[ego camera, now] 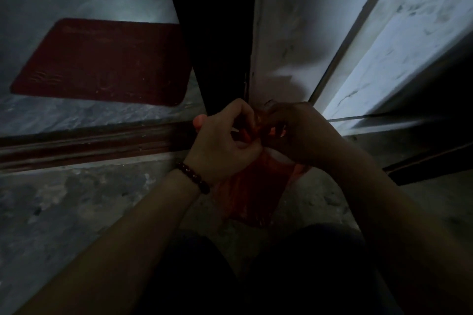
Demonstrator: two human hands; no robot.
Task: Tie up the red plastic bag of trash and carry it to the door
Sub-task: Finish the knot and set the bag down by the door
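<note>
The red plastic bag (253,192) hangs below my two hands, over the dim floor just in front of the door threshold. My left hand (225,140), with a dark bead bracelet on its wrist, is closed around the gathered top of the bag. My right hand (294,130) grips the same twisted neck from the right, fingers pinched on the red plastic. The two hands touch each other. What is inside the bag is hidden.
A dark open door edge (217,33) stands straight ahead beside a pale door frame (281,33). A red doormat (102,61) lies beyond the threshold strip (89,146) at left. My dark-clothed knees (256,276) fill the bottom. The scene is very dim.
</note>
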